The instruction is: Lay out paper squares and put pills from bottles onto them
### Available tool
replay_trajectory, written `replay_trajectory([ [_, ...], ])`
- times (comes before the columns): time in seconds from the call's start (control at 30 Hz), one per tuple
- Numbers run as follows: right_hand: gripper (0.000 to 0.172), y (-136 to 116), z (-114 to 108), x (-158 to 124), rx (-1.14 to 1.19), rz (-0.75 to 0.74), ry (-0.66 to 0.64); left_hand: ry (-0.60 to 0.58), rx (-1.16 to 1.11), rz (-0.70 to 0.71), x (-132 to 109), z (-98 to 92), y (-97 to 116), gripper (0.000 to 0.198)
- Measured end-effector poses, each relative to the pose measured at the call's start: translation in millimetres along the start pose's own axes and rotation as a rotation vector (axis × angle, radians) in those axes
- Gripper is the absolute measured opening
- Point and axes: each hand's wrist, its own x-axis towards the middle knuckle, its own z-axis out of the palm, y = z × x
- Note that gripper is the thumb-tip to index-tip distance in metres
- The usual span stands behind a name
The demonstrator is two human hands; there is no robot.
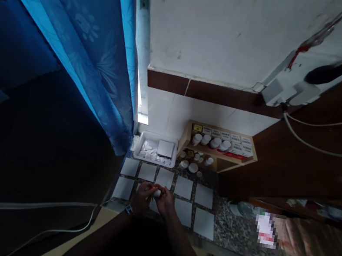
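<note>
The left hand (142, 200) and the right hand (166, 204) meet, fingers bent inward and pinching a small white cylindrical object (156, 193) between them; a bit of red shows beside it by the left fingers, too small to make out. The object is held over the lower of two rows of rectangular white paper sheets (182, 212), and the hands partly cover the nearest ones. A wristwatch (129, 210) sits on the left wrist. The sheets lie flat, narrow gaps between them, on a dark speckled stone surface (227, 233). Beyond the upper row, toward the left, stands a white rectangular plastic tray (153, 163) with a heap of small white pieces (150, 152) and a flat white block (165, 148). Right beside it is a pale wooden two-level shelf (185, 138); its upper level carries white-capped bottles (215, 143) before stacked white cartons (225, 136), and more white-lidded containers (193, 167) stand at its lower level and just before it. Farther out, a blue patterned curtain (99, 45) hangs at left, and a black plug (324, 74) sits at the wall sockets, upper right.
</note>
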Motion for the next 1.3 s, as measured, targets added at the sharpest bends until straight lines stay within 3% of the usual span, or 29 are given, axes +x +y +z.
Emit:
replay_trajectory([
  [0.13,0.030,-0.5,-2.8,2.3,-0.006,0.020,-0.023,0.048,-0.025,0.036,-5.2,3.5,-6.8,0.038],
  [0.33,0.026,0.3,-4.8,3.3,0.013,0.036,-0.012,0.042,-0.026,-0.045,-9.5,3.8,-10.6,0.044],
  [0.43,0.028,1.5,-3.0,2.5,0.004,0.011,-0.035,0.054,-0.016,0.011,-9.6,4.0,-10.4,0.042],
  [0.63,0.030,2.5,-4.3,1.0,-0.029,-0.008,0.028,-0.051,-0.015,0.009,-5.9,9.5,-13.6,0.039],
  [0.87,0.029,-0.5,-8.1,0.1,0.011,0.018,0.030,-0.019,-0.058,-0.073,-8.1,10.4,-13.6,0.043],
  [1.13,0.020,1.6,-10.7,1.6,0.037,0.022,0.106,-0.078,-0.073,-0.122,-11.7,9.7,-11.6,0.053],
  [1.23,0.015,2.5,-10.4,2.1,0.029,0.017,0.094,-0.037,-0.041,-0.063,-10.6,7.2,-8.7,0.041],
  [1.3,0.012,3.4,-10.4,2.0,0.007,0.018,0.063,-0.023,0.008,0.054,-8.3,5.6,-5.6,0.031],
])
